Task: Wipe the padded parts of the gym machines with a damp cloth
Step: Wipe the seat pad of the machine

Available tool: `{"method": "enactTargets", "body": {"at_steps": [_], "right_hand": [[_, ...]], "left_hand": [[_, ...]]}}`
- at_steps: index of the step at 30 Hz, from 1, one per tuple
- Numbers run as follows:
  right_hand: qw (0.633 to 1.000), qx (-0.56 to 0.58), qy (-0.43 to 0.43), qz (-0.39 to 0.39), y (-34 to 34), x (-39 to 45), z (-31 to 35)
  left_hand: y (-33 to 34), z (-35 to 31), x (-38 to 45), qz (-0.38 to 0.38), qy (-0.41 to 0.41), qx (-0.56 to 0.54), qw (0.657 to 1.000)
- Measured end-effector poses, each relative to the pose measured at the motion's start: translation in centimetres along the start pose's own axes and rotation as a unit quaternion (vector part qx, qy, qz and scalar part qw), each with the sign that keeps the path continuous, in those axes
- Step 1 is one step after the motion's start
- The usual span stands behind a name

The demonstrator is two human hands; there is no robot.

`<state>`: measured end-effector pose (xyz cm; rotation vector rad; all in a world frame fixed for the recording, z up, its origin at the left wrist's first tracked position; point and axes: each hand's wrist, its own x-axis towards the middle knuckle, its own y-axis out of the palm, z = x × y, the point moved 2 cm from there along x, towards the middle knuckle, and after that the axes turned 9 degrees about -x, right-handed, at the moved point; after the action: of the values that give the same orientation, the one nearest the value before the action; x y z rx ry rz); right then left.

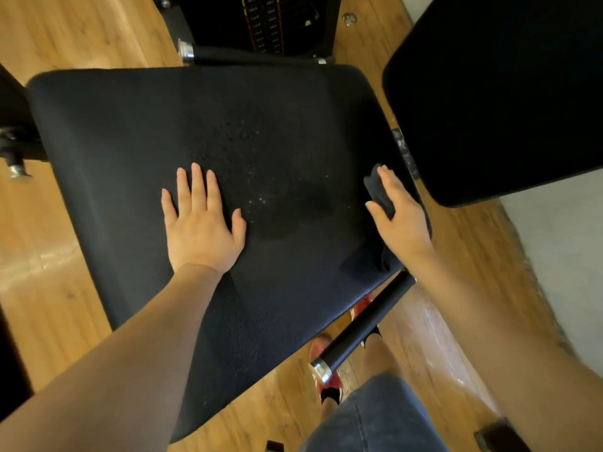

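while the left hand (200,223) lies flat, fingers straight, on the wide black leather seat pad (137,132), the right hand (399,213) grips a dark damp cloth (378,189) at its right edge, mid-wipe; next, i'd guess, a sweep toward the left hand.

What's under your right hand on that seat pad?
A dark cloth under the right hand, pressed on the seat pad near its right edge. Most of it is hidden beneath the palm.

The padded seat (137,151) is black grained leatherette, matt, with wet droplets at frame centre. The dark cloth (380,194) looks soft. A handle (362,327) has matt black grip and shiny metal cap. The floor (49,256) is glossy wood.
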<state>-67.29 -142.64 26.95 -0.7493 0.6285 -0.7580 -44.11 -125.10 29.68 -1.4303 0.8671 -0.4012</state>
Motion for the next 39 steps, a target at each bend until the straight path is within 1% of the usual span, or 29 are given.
{"method": "enactTargets", "body": {"at_steps": [2,3,5,6,8,12,14,16,20,24,26,28,33,36,39], "right_hand": [[0.999,-0.011,0.013,0.048,0.9,0.7,0.0],[0.999,-0.005,0.022,0.044,1.2,0.4,-0.1],[0.999,0.014,0.04,0.001,1.7,-0.4,-0.2],[0.999,0.013,0.033,-0.019,1.9,-1.0,-0.1],[1.0,-0.002,-0.011,-0.022,2.6,-3.0,0.1],[0.994,-0.035,-0.103,0.029,3.7,-7.1,0.2],[0.986,-0.058,-0.155,0.033,3.4,-7.0,0.0],[0.979,-0.071,-0.185,0.039,3.2,-5.4,-0.5],[0.981,-0.081,-0.174,0.039,2.7,0.4,0.1],[0.979,-0.107,-0.165,0.051,1.9,8.6,2.6],[0.978,-0.109,-0.169,0.053,1.8,10.9,3.8],[0.979,-0.117,-0.16,0.057,2.0,10.5,4.5],[0.975,-0.175,-0.113,0.078,3.2,5.7,4.2],[0.974,-0.19,-0.098,0.077,3.6,7.2,4.2],[0.96,-0.225,-0.141,0.083,3.1,10.4,4.7]], "left_hand": [[0.0,0.0,0.0,0.001,-0.001,-0.003,1.0],[0.0,-0.1,0.0,0.003,-0.002,-0.004,1.0],[-0.1,-0.1,0.0,0.002,-0.005,-0.004,1.0],[-0.1,-0.1,0.0,0.003,-0.004,-0.003,1.0],[-0.1,-0.1,0.0,0.006,-0.002,-0.001,1.0],[-0.2,-0.1,0.0,0.007,-0.006,-0.006,1.0],[-0.1,0.0,0.0,0.007,-0.006,-0.002,1.0],[-0.1,0.0,0.0,0.01,-0.004,0.004,1.0],[-0.1,0.0,0.2,0.009,-0.005,0.002,1.0],[-0.1,-0.1,0.2,0.005,-0.003,-0.005,1.0],[0.0,-0.1,0.2,0.006,-0.004,-0.005,1.0],[0.0,0.0,0.3,0.013,-0.004,-0.007,1.0],[-0.1,0.0,0.4,0.01,-0.006,0.0,1.0],[0.0,0.1,0.4,0.005,-0.003,0.002,1.0],[0.1,0.1,0.4,-0.01,0.004,0.0,1.0]]}}
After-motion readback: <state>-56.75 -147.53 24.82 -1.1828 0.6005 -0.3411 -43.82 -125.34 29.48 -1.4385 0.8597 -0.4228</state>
